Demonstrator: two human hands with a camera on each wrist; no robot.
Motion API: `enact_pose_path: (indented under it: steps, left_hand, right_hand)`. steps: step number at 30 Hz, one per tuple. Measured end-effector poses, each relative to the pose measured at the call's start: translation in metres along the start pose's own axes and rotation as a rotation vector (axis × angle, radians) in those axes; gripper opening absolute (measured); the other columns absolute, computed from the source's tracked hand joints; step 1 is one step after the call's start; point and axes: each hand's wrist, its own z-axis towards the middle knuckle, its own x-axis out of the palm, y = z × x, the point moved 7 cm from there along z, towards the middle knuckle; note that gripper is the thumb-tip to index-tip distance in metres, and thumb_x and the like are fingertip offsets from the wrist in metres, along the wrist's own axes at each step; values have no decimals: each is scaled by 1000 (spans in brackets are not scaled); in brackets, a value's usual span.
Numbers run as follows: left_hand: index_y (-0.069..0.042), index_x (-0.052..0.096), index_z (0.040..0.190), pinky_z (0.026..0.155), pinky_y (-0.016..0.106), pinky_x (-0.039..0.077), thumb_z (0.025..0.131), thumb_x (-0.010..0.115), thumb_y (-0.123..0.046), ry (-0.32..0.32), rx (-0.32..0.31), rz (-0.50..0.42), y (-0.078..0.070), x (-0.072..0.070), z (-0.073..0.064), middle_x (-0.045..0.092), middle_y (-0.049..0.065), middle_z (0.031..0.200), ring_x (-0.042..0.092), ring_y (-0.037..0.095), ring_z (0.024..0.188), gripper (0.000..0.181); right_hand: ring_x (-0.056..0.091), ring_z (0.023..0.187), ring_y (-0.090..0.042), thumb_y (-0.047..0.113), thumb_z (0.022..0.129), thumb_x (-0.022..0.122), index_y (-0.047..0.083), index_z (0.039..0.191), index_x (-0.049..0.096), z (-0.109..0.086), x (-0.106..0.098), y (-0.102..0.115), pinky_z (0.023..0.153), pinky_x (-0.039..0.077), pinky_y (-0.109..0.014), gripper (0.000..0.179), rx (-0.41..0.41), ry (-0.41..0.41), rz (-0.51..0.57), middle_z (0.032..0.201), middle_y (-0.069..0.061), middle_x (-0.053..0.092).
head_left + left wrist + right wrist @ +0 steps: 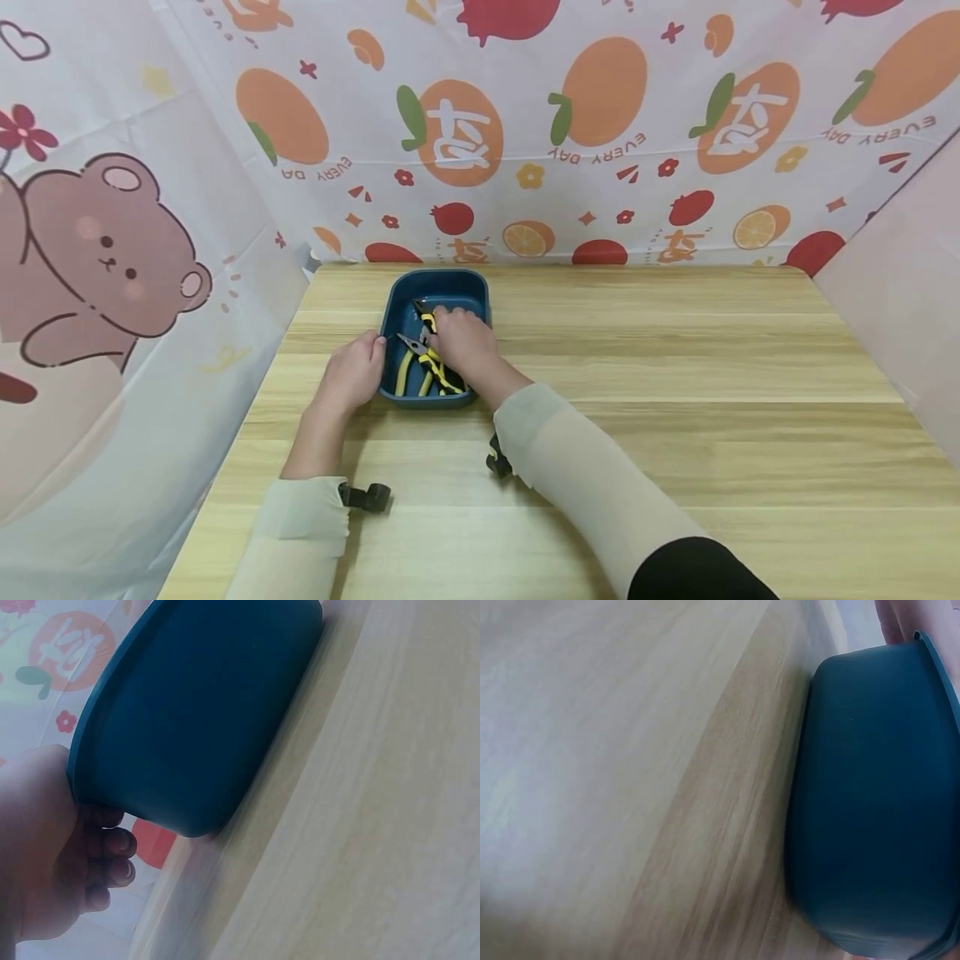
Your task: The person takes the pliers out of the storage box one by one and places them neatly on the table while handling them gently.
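A dark blue plastic box (433,402) stands on the table and holds several pliers with yellow and black handles. At its left rim my left hand (352,367) grips the edge; the left wrist view shows that hand's curled fingers (120,844) beside the box wall (195,712). My right hand (467,343) reaches over the right rim into the box. It holds a pair of pliers (426,318), whose dark tip shows past the fingers while the rest is hidden. Long-nose pliers (414,344) lie to its left, jaws pointing up-left. The right wrist view shows mostly the box's outer wall (877,787).
The box stands near the back edge of the light wooden table (675,375). A patterned cloth (525,167) hangs behind, and another with a bear print (127,250) hangs on the left. Black wrist mounts (367,497) are strapped to both sleeves.
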Motion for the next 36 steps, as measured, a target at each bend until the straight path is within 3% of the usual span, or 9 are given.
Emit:
enact_pose_path:
  steps: [6, 17, 22, 28, 36]
  left_hand:
    - [0, 56, 103, 89, 57, 44, 107, 26, -28, 8, -8, 1, 0, -1, 0, 64, 24, 101, 61, 43, 99, 42]
    - [1, 56, 104, 90, 58, 44, 107, 27, -27, 13, -9, -14, 2, 0, -2, 64, 26, 104, 60, 45, 103, 41]
    - [-2, 55, 98, 83, 54, 45, 107, 28, -28, 2, -3, -15, 2, -1, -1, 62, 21, 94, 59, 40, 91, 39]
    - [-2, 55, 96, 84, 56, 45, 107, 29, -27, -16, 9, 2, 1, -2, 0, 63, 22, 94, 61, 42, 93, 38]
    - [-2, 55, 92, 83, 56, 43, 107, 30, -24, -23, 18, 29, 0, -2, -1, 62, 21, 88, 61, 41, 89, 37]
  right_hand:
    - [58, 81, -17, 46, 92, 64, 15, 127, 57, -3, -5, 0, 77, 55, -33, 48, -13, -37, 63, 105, -4, 64]
    - [52, 92, -18, 61, 86, 62, 16, 128, 57, -4, 2, 1, 83, 54, -36, 63, 36, 85, 53, 115, -3, 56]
    - [51, 97, -19, 65, 89, 54, 14, 129, 59, -2, 5, 1, 88, 53, -38, 65, 59, 93, 36, 120, -4, 56]
    - [51, 94, -18, 75, 83, 55, 12, 120, 66, -2, 7, -1, 83, 55, -37, 74, 112, 98, 40, 117, -4, 56]
    - [49, 98, -18, 73, 83, 57, 14, 129, 59, -3, 6, 1, 88, 53, -35, 75, 107, 85, 42, 117, -4, 56]
